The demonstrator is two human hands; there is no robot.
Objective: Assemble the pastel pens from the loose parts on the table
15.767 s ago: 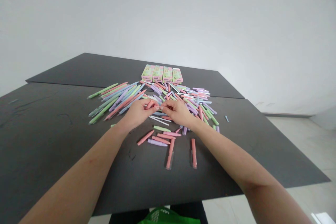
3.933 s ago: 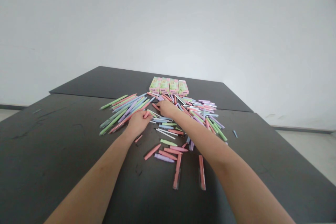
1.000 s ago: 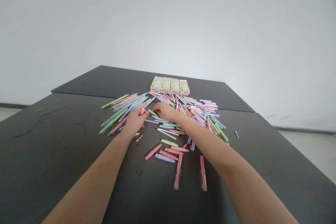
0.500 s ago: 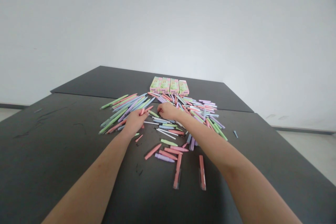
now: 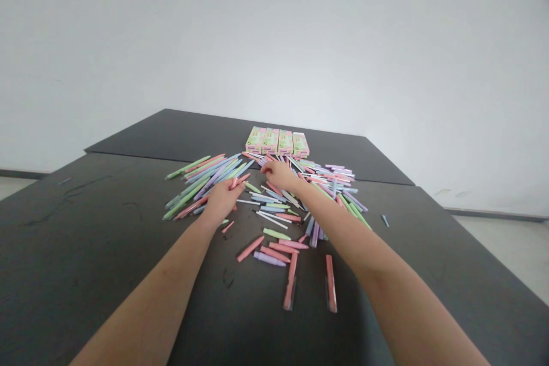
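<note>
My left hand [image 5: 222,197] is closed around a pink pen piece [image 5: 243,178] whose pointed end sticks out to the right. My right hand [image 5: 279,176] hovers over the loose pen parts just beyond, its fingers bent down and drawn together; whatever they pinch, if anything, is hidden. Between and below the hands lie white refills [image 5: 271,219], a light green barrel [image 5: 277,234] and several pink barrels [image 5: 250,249]. A bundle of whole-looking pastel pens [image 5: 201,183] lies left of my left hand.
Several pink-and-green boxes [image 5: 270,142] stand in a row behind the pile. To the right spreads a mixed heap of pen parts [image 5: 338,174]. Nearer me are a purple barrel [image 5: 269,258] and two pink pieces with clear ends [image 5: 290,283]. A small blue piece [image 5: 385,221] lies apart.
My right hand has moved slightly away from me and to the right, apart from my left hand. My left hand keeps the pink piece in nearly the same place.
</note>
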